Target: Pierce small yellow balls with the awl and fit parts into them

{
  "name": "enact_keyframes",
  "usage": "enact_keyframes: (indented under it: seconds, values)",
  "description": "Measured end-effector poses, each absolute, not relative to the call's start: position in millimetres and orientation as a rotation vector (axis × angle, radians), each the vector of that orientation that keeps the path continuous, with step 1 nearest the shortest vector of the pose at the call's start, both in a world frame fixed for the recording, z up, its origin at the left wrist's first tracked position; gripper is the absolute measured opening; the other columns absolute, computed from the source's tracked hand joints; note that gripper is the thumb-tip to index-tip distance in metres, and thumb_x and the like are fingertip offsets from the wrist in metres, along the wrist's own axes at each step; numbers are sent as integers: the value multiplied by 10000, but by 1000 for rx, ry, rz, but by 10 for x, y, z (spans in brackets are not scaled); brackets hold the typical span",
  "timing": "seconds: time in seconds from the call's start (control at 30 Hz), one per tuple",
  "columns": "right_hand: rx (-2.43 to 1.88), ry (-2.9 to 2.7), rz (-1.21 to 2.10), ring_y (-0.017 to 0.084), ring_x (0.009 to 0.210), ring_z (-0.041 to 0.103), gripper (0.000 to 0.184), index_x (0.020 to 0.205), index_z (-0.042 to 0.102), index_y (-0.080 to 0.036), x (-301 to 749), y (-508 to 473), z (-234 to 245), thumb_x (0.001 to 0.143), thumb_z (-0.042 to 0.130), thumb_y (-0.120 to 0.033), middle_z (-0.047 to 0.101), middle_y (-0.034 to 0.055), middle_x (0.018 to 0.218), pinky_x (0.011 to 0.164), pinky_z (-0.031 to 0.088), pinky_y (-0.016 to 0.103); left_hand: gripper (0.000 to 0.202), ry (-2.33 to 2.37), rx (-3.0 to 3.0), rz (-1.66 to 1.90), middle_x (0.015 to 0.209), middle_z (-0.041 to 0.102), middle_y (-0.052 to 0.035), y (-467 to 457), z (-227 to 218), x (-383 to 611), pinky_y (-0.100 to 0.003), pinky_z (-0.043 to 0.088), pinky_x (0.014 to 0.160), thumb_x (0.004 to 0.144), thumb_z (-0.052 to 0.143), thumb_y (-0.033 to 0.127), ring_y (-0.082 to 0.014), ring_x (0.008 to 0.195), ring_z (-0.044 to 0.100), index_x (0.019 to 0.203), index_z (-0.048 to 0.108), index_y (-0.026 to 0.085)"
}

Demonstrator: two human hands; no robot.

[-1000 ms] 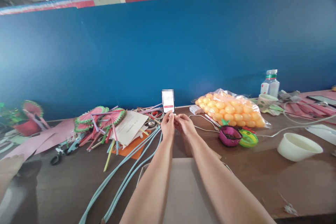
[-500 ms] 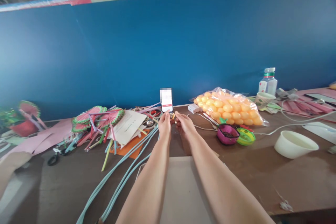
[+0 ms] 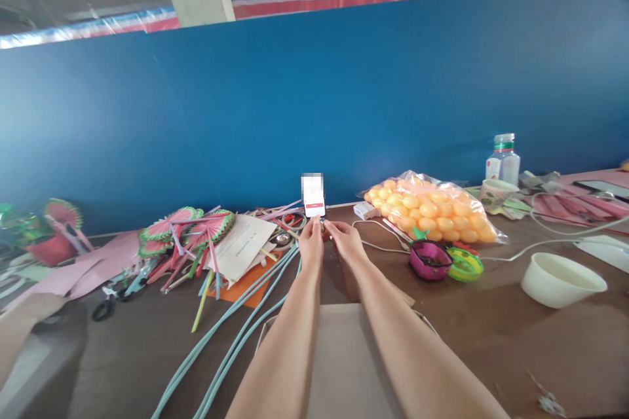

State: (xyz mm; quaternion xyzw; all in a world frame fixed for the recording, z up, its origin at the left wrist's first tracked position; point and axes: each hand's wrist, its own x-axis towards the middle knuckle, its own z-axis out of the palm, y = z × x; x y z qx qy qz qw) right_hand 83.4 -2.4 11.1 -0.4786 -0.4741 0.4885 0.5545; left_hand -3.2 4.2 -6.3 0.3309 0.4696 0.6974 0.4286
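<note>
Both bare forearms stretch straight out over the counter [image 3: 491, 334], and the hands meet at its far edge. The left hand [image 3: 311, 245] and the right hand [image 3: 345, 242] have their fingers closed together, pinching a small piece [image 3: 323, 227] between the tips. It is too small to tell what it is. The piece sits just above the counter, in the gap where the two hands touch.

At 12 o'clock from the hands, just beyond the piece, a white phone [image 3: 313, 195] stands upright against the blue wall [image 3: 295, 111]. At 2 o'clock lies a clear bag of orange balls [image 3: 432, 208], and a bottle [image 3: 502, 160] stands farther along the same line. At 3 o'clock a magenta cup [image 3: 430, 260] touches a green toy [image 3: 464, 263], and a white cable [image 3: 378, 245] runs between them and the right hand. A white bowl [image 3: 560, 279] sits well apart at 4 o'clock.

At 9 o'clock a heap of folded paper fans [image 3: 187, 226] and coloured sticks lies beside a printed sheet [image 3: 243, 242]. Teal tubes [image 3: 236, 334] run from near the left hand toward 7 o'clock. A cardboard sheet [image 3: 344, 366] lies flat under both forearms at 6 o'clock.
</note>
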Motion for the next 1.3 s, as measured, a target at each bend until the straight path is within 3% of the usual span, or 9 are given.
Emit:
enact_keyframes:
  seconds: [0.17, 0.4, 0.73, 1.3]
  values:
    - [-1147, -1106, 1141, 163, 547, 546, 378, 798, 733, -161, 839, 25, 58, 671, 690, -515, 594, 15, 501, 516, 385, 262, 365, 1188, 870, 1727, 982, 697, -83, -2, -28, -24, -302, 554, 714, 789, 654, 417, -196, 844, 655, 1063, 719, 185]
    - [-1158, -997, 1237, 87, 427, 406, 436, 776, 682, -152, 796, 43, 53, 597, 748, -544, 608, 5, 549, 421, 296, 230, 332, 1237, 929, 1709, 943, 696, -78, 20, -67, -38, -296, 543, 702, 790, 643, 412, -201, 841, 657, 1018, 723, 185]
    - [-1051, -864, 1382, 91, 465, 446, 474, 713, 635, -175, 789, -5, 71, 621, 715, -634, 613, 24, 619, 420, 348, 223, 377, 1100, 738, 1712, 855, 681, -70, 47, -50, -23, -322, 549, 658, 810, 604, 427, -172, 660, 656, 1067, 693, 165]
    - [-1103, -889, 1408, 116, 520, 512, 363, 764, 645, -171, 793, 13, 68, 589, 775, -461, 639, 30, 614, 427, 310, 212, 379, 1130, 834, 1711, 796, 664, -40, 30, -96, -27, -283, 523, 622, 784, 619, 436, -139, 624, 604, 1032, 714, 166]
